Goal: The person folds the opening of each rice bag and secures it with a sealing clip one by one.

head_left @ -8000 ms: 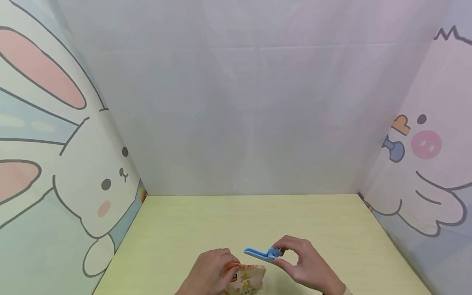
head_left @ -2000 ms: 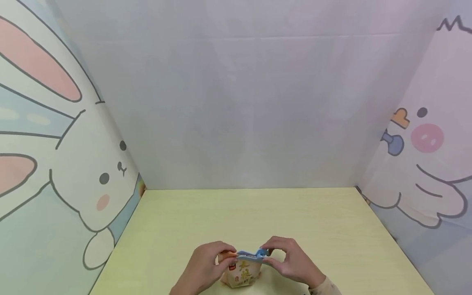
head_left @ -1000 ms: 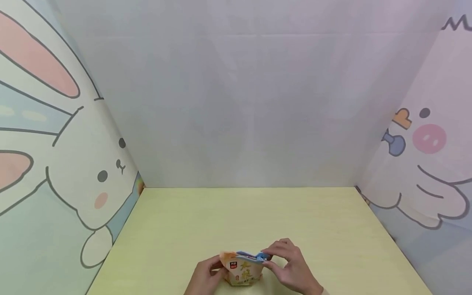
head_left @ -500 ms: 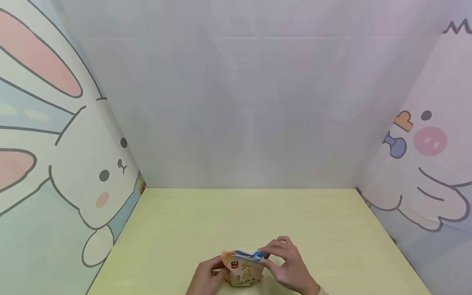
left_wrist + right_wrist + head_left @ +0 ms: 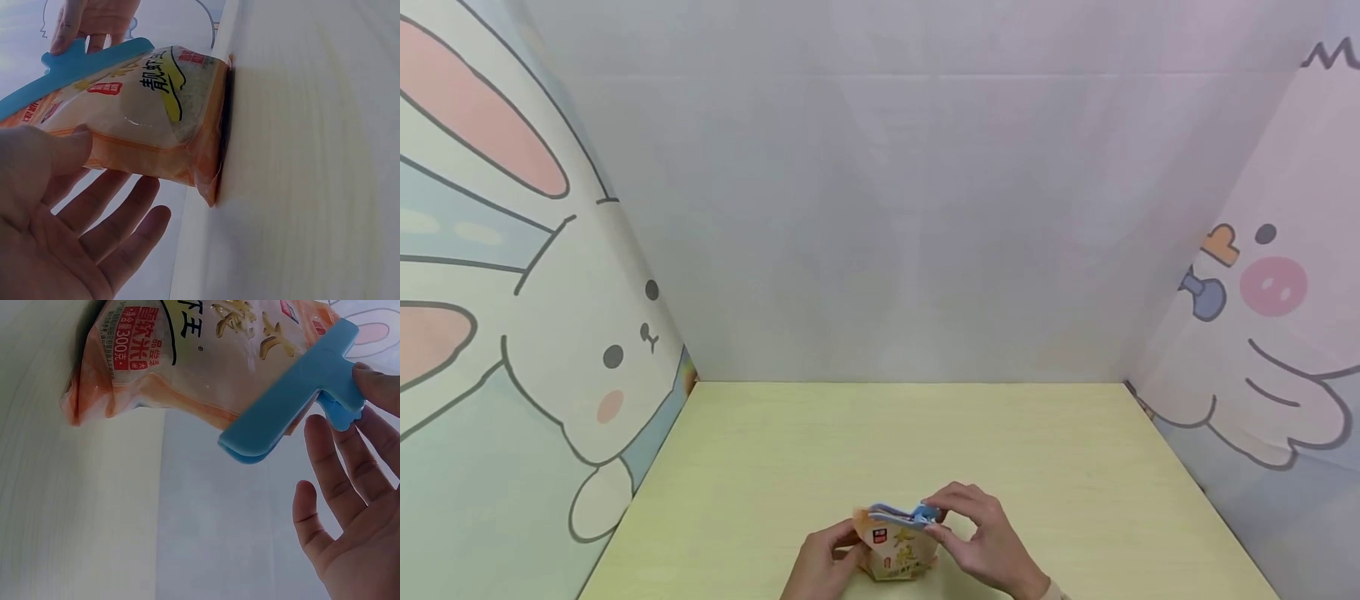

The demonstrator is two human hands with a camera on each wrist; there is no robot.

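Note:
A small orange and cream bag of rice [image 5: 898, 554] with printed lettering stands on the table near its front. Across its top lies a blue bag clip [image 5: 284, 397], its long bars over the bag's upper edge. My right hand [image 5: 988, 542] pinches the clip's handle end, thumb on one side and fingertips on the other. At the bag's left side, my left hand [image 5: 823, 560] holds the edge with thumb and fingers. In the left wrist view, that thumb presses the orange side [image 5: 140, 153] of the bag, and the other fingers spread below it.
The pale yellow-green table [image 5: 910, 442] stretches back to a grey-white cloth wall [image 5: 910, 208]. Side panels carry a cartoon rabbit [image 5: 580, 358] on the left and a cartoon bird [image 5: 1270, 333] on the right.
Eight seconds ago the clip was held apart from the bag; now it lies across the top. My left hand went from the top corner down the side. Lately the bag tilts slightly.

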